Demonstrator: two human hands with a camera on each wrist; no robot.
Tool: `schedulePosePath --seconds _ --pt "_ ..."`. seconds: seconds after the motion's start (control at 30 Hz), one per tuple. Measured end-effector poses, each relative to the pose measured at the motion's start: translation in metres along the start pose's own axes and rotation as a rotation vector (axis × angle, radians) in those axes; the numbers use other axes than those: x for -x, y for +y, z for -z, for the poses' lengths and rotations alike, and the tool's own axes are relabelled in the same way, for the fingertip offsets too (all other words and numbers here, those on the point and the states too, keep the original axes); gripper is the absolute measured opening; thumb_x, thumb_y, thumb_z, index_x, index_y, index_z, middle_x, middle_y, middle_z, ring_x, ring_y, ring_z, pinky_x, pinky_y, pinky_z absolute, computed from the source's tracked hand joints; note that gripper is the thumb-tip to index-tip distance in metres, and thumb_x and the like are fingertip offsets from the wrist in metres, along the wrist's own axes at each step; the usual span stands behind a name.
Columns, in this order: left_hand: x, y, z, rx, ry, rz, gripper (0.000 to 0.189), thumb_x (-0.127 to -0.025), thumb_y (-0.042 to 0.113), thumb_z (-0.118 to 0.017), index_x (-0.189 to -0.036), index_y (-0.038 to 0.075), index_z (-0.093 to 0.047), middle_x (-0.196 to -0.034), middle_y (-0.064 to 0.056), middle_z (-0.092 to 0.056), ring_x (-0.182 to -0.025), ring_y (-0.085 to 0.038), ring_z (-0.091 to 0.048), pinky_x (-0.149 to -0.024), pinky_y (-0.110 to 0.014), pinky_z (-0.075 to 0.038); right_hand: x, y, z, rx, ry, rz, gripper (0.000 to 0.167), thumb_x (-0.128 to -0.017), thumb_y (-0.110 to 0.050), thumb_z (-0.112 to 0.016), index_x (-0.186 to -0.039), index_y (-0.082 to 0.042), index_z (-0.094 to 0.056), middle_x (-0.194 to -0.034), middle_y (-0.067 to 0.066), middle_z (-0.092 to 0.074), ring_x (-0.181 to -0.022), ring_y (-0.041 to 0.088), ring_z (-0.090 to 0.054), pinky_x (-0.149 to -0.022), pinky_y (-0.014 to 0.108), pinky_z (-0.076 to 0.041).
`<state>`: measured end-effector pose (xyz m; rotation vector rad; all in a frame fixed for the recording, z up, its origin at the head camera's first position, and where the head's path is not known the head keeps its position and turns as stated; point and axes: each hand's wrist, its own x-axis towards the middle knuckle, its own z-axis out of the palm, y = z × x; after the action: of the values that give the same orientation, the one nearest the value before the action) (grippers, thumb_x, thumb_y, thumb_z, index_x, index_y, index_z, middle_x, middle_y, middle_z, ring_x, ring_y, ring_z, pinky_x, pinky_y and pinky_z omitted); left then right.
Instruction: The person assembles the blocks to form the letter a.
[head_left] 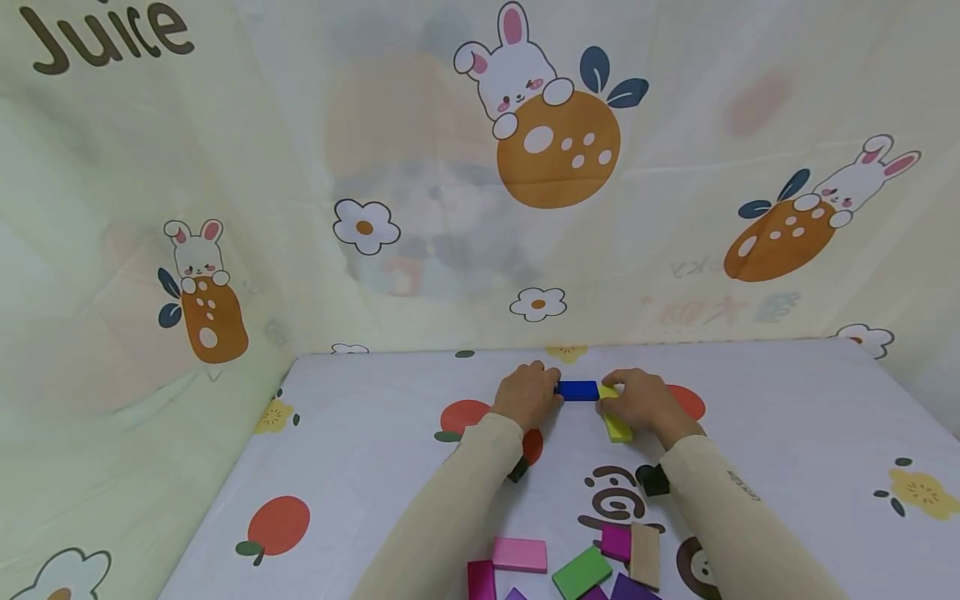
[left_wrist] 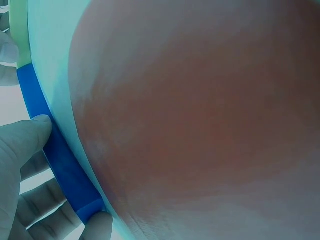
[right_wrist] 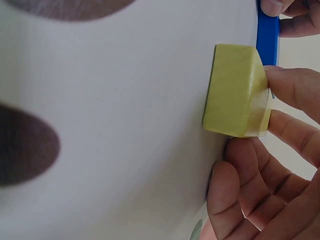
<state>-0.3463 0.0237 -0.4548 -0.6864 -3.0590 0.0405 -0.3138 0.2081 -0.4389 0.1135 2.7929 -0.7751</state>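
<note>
Printed cloth; fingers pinch smooth blocks.

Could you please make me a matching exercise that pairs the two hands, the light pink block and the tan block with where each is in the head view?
1. Left hand
2. Right hand
3. Light pink block
4. Tan block

A. Near the green block, on its right
B. At the yellow block
C. Near the green block, on its left
D. At the blue block

Pairs: 1-D; 2-B; 3-C; 4-A
</note>
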Motion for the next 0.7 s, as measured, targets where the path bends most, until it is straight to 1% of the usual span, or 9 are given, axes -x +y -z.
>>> schedulePosePath --seconds 0.4,0.7 --pt "-0.0007 -0.0005 -0.0018 0.016 -0.005 0.003 0.036 -0.101 0.039 -0.069 -0.133 0.021 -0.069 -0.105 0.001 -0.065 -0.088 -0.014 -0.055 -0.076 -0.022 -0.053 0.0001 0.0007 -0.0005 -0.006 0.003 -0.007 0.052 -0.097 -0.027 -0.071 -0.141 -0.002 -0.061 -0.148 0.033 -0.048 -0.130 0.051 -0.047 -0.106 0.068 -0.042" --pt "-0.0013 -0.0006 -0.0033 0.008 -0.001 0.000 0.036 -0.102 0.040 -0.068 -0.132 0.021 -0.068 -0.105 0.001 -0.065 -0.088 -0.013 -0.055 -0.077 -0.023 -0.053 -0.0009 0.0022 -0.0009 -0.007 0.001 -0.013 0.052 -0.097 -0.027 -0.071 -0.141 -0.003 -0.061 -0.149 0.032 -0.048 -0.130 0.051 -0.048 -0.105 0.069 -0.042"
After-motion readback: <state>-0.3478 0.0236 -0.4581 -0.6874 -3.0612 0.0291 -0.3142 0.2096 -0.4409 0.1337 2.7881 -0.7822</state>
